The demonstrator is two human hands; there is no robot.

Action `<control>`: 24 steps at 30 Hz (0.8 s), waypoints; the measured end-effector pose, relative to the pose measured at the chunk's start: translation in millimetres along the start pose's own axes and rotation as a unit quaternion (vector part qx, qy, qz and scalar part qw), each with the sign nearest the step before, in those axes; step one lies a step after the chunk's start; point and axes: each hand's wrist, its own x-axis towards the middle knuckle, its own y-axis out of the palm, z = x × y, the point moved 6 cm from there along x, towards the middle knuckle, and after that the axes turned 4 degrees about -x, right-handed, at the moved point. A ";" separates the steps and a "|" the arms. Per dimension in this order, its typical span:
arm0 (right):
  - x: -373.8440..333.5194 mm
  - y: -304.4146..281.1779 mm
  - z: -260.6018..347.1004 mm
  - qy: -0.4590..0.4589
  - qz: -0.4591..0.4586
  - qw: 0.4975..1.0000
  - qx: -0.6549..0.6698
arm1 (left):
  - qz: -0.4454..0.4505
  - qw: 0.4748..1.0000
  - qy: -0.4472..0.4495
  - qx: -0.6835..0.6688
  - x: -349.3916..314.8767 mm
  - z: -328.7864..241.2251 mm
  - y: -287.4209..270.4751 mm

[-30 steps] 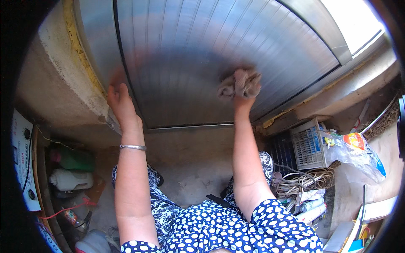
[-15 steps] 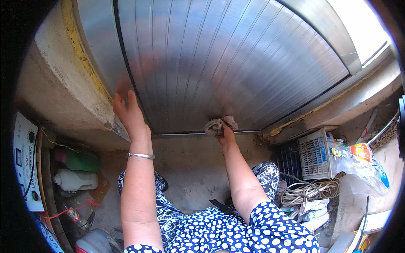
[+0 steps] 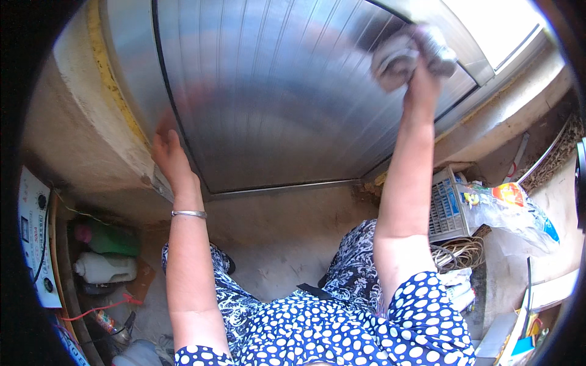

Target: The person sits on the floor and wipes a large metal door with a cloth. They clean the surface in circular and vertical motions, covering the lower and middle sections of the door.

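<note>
A ribbed silver metal panel (image 3: 274, 104), framed by a dark seam, stands in front of me. My right hand (image 3: 422, 85) grips a crumpled greyish cloth (image 3: 392, 63) at the panel's upper right, near its frame; motion blurs both. Whether the cloth touches the metal is hard to tell. At the lower left, my left hand (image 3: 172, 160) is against the panel's side frame, its fingers apart and nothing in it. A silver bracelet (image 3: 189, 213) circles my left wrist.
To the right are a light plastic crate (image 3: 444, 207), a clear plastic bag (image 3: 513, 213) and coiled cable (image 3: 461, 253). At left stand a white control box (image 3: 41, 238), a white jug (image 3: 107, 267) and a green bottle (image 3: 110, 240). A rough wall (image 3: 85, 116) borders the panel.
My right hand has swept the cloth from the panel's bottom edge up to its upper right. My left hand stays by the side frame. The view has shifted slightly.
</note>
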 end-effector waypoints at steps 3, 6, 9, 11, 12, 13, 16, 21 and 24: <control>34.5 -2.9 23.4 -0.038 -0.010 0.999 -0.010 | 0.025 0.999 -0.010 -0.035 -4.8 7.0 8.4; 14.6 14.8 17.7 -0.103 0.010 0.991 -0.081 | -0.023 1.000 -0.006 0.002 0.9 10.5 -1.3; -26.7 14.9 -20.3 -0.099 0.043 0.991 -0.082 | -0.051 0.998 -0.005 0.026 5.7 16.4 -8.5; -59.7 0.1 -58.8 0.031 0.046 0.998 -0.037 | -0.032 0.999 0.009 0.022 5.4 15.0 -5.7; -75.9 -18.2 -87.0 0.100 -0.016 0.994 -0.039 | -0.006 1.000 0.025 0.013 2.9 10.9 0.0; -93.1 -18.9 -97.3 0.106 0.011 0.993 -0.045 | -0.046 0.992 0.051 0.102 -6.4 -0.2 3.5; -145.7 -14.8 -126.7 0.167 -0.010 0.984 -0.055 | -0.106 0.977 0.115 0.144 4.6 13.0 -11.8; -237.5 -32.5 -209.8 0.362 -0.034 0.931 0.039 | -0.110 0.976 0.105 0.154 -2.9 2.8 -9.5; -289.3 -44.0 -248.7 0.441 -0.022 0.895 0.072 | -0.089 0.984 0.079 0.129 -8.1 -3.3 -0.8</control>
